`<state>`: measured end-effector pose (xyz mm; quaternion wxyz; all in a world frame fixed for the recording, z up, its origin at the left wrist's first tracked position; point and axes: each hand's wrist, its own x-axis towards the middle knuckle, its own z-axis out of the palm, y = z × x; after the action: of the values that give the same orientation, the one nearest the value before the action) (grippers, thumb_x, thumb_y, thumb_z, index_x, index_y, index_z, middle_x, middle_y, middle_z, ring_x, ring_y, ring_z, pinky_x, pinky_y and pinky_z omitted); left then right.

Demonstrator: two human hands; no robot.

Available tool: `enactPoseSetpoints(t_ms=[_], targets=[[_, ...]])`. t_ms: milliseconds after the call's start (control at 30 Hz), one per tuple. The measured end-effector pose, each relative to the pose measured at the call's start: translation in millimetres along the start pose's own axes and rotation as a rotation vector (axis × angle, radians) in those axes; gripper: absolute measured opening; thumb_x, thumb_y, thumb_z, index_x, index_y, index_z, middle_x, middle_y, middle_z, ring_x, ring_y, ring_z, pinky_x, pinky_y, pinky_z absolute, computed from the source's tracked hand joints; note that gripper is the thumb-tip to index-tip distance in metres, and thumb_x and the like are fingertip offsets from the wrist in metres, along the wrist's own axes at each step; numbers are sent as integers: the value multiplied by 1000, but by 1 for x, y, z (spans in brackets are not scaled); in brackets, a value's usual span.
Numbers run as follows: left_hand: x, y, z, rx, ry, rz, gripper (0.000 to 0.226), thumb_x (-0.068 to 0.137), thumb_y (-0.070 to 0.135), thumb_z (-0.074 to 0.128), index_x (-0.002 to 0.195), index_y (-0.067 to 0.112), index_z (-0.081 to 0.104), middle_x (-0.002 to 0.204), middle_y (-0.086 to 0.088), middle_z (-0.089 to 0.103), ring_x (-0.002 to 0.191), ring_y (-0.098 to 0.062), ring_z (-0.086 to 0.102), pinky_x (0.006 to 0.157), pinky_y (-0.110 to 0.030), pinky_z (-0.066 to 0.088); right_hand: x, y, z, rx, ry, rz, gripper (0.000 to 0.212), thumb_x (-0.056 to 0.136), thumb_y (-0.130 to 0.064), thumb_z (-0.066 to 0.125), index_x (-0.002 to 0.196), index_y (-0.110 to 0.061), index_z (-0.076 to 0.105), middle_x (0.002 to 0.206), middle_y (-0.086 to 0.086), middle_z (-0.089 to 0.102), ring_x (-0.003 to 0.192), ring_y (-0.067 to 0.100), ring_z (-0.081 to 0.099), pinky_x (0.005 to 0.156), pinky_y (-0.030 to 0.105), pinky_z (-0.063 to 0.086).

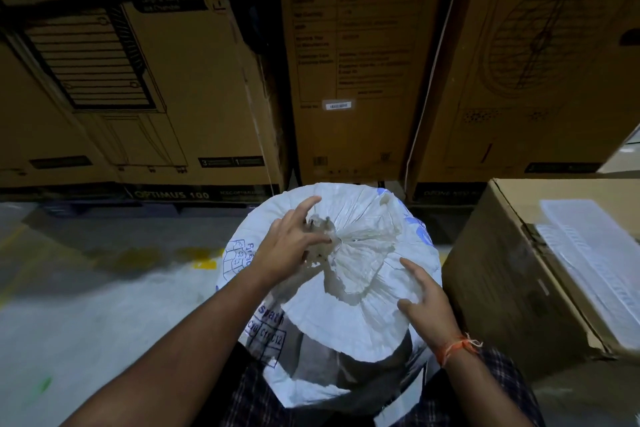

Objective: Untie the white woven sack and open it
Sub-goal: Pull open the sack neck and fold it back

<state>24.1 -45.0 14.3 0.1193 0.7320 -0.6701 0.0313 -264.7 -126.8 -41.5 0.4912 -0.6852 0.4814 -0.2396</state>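
Note:
A full white woven sack point(363, 215) with blue print stands upright on the floor right in front of me. Its mouth is gathered into a tied knot point(337, 241) at the top centre, with the loose fabric fanning out to the right and towards me. My left hand point(291, 246) rests on the sack top at the left of the knot, fingers spread, fingertips touching the frayed gathered fabric. My right hand point(424, 298) lies on the sack's near right edge, fingers apart and curved over the fabric. An orange thread circles my right wrist.
Tall printed cardboard boxes point(360, 62) form a wall just behind the sack. Another cardboard box point(512, 274) with a white sheet on top stands close on the right. Grey concrete floor point(104, 305) with yellow marks lies to the left.

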Motion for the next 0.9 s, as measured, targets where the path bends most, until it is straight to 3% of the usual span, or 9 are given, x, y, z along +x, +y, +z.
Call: enactPoseSetpoints(t_ms=[67,167,300,433,567,667,767,900], targets=[[13,-8,0,-20,-40,20,69,75,0,81,128,44,69,168,6,19,113,-21,62,75,-32,51,2,1,-1,6,5,0,79,76,10,65,142,-31,53,142,-8,54,132,12,48,106,26,40],[33,-24,3,-104,-127,-40,82,82,6,72,150,45,47,162,6,27,94,-18,64,71,-27,46,6,3,-2,18,8,9,79,76,10,64,142,-32,54,142,-10,54,132,11,49,108,28,42],[55,-48,6,-214,-105,-326,89,84,9,65,161,34,29,155,-7,38,102,-28,64,78,-35,56,15,11,-6,-37,9,57,78,76,8,66,141,-33,54,139,-11,54,129,13,49,105,27,42],[64,-79,21,-173,-98,-519,81,84,18,71,157,19,36,141,-15,46,109,-36,63,86,-39,55,25,17,-9,-133,-30,150,78,77,4,67,145,-30,51,140,-9,54,124,9,48,104,23,40],[59,-105,46,-138,-146,-712,55,84,27,73,132,10,53,138,-18,46,112,-38,63,91,-41,54,34,25,-5,-230,-59,251,79,77,-3,68,148,-29,48,147,0,54,132,22,53,110,32,45],[49,-118,66,-113,-235,-793,45,87,20,68,127,6,53,135,-20,44,115,-42,62,91,-44,54,43,31,-2,-282,-83,328,81,76,-4,68,151,-25,45,149,2,54,133,23,53,110,30,44],[27,-138,97,-23,-378,-856,49,84,28,66,127,6,56,137,-19,48,123,-40,59,97,-42,55,50,33,1,-343,-122,369,80,78,-3,68,152,-22,42,150,5,53,135,24,52,110,29,42],[3,-145,137,-11,-568,-841,53,93,34,58,141,11,54,143,-13,54,137,-32,50,113,-37,45,53,29,3,-508,-190,395,71,80,-8,68,145,-21,46,146,7,52,131,28,52,107,31,46]])
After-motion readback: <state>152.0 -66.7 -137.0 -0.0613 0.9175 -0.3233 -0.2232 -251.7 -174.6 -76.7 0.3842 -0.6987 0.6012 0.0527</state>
